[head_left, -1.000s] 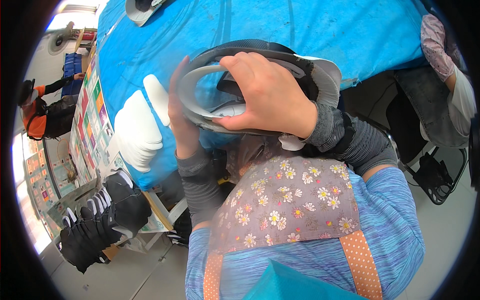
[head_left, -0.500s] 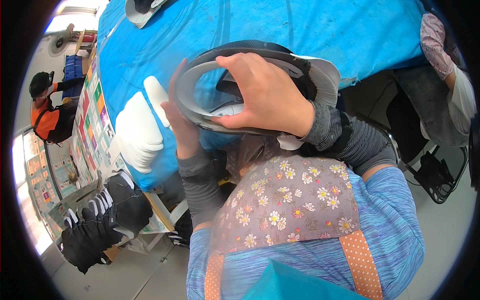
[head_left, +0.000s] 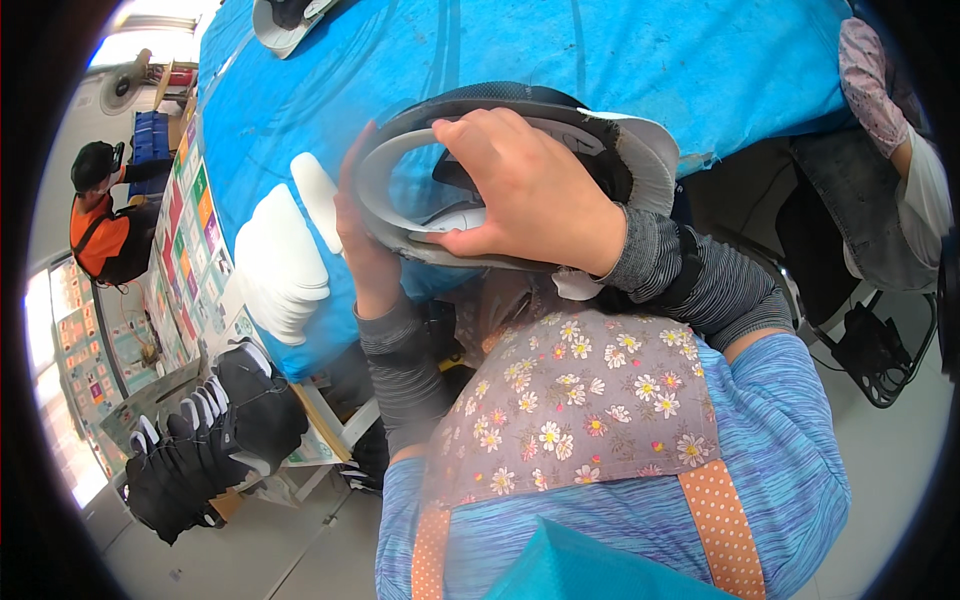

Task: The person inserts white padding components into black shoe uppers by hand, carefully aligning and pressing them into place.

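I hold a black shoe upper point(head_left: 520, 97) with a pale grey inner rim, its open side turned up toward me above the blue-covered table. My right hand point(head_left: 545, 195) reaches across the opening, its thumb on the near rim and index finger on the far one. My left hand point(head_left: 368, 240), partly blurred, grips the left end from outside; some of its fingers are hidden behind the rim. At the right end a white ridged piece point(head_left: 650, 160) juts out. White insole-shaped sheets point(head_left: 275, 265) lie stacked on the table to the left, with a single one point(head_left: 318, 200) beside them.
Another white and dark piece point(head_left: 285, 25) lies at the table's far left. Black shoe uppers point(head_left: 215, 430) stand in a row at lower left. A person in orange point(head_left: 105, 235) is at far left; another person's sleeve point(head_left: 865, 75) and a chair point(head_left: 880, 350) are on the right.
The hands and the shoe upper stay almost in place. The person in orange at far left has shifted slightly to the right in view.
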{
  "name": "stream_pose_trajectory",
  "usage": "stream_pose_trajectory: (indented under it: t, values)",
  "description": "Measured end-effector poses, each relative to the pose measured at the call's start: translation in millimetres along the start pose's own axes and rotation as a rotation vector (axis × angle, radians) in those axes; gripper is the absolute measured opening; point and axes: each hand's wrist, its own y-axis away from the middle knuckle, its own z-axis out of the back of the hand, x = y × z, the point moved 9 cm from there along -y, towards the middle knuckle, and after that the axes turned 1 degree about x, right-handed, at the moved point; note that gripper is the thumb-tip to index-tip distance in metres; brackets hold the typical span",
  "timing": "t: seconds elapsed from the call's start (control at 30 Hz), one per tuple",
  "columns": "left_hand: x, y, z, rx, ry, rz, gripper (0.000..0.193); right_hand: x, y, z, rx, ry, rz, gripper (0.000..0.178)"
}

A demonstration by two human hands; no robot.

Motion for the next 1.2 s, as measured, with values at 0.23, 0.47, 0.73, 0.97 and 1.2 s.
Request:
stream_pose_trajectory:
  t: [0.23, 0.47, 0.73, 0.97, 1.2]
  values:
    - [1.6, -0.6, 1.8, -0.008, -0.007, -0.019, 0.079, 1.3, -0.5, -3.0, 0.007, 0.022, 0.009, 0.074]
    - [5.3, 1.3, 4.9, -0.033, 0.010, 0.005, 0.078, 4.1, 1.2, -9.4, 0.015, 0.032, 0.007, 0.080]
    - [-39.5, -3.8, 24.2, 0.077, -0.349, 0.039, 0.055, 6.2, 1.9, -10.5, 0.047, 0.030, 0.012, 0.084]
    - [-61.7, -12.6, 17.0, 0.126, -0.755, 0.097, 0.038, 11.9, 1.4, -15.2, 0.079, 0.046, 0.003, 0.087]
    - [-61.6, -17.3, 9.5, 0.140, -0.899, 0.150, 0.030, 11.7, 0.7, -17.7, 0.109, 0.070, 0.009, 0.088]
